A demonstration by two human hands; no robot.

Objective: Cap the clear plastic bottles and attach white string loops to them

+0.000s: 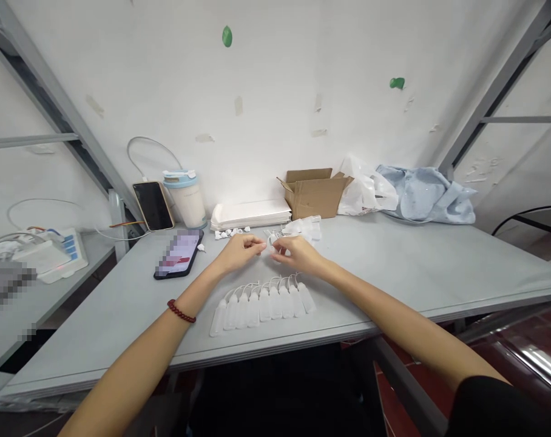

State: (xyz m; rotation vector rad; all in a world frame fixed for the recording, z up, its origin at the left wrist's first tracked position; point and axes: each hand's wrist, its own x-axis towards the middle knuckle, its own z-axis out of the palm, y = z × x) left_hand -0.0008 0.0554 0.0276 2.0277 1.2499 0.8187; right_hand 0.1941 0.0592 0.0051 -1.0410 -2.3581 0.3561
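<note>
My left hand (244, 251) is closed, thumb against fingers, near the middle of the grey table (371, 267); what it pinches is too small to make out. Facing it, my right hand (296, 252) is closed on a small whitish piece (270, 240) that shows at its fingertips, between the two hands. Several translucent white tags with thin loops (264, 303) lie side by side in a row closer to the table's front edge. Behind my right hand is a loose pile of clear-white pieces (305, 228). Small white caps (230, 233) lie behind my left hand.
A lit phone (179, 254) lies at the left, with another phone (153, 205) and a cup (187, 200) behind it. Along the wall are a white stack (252, 213), an open cardboard box (315, 197), a plastic bag (364, 188) and blue cloth (428, 194).
</note>
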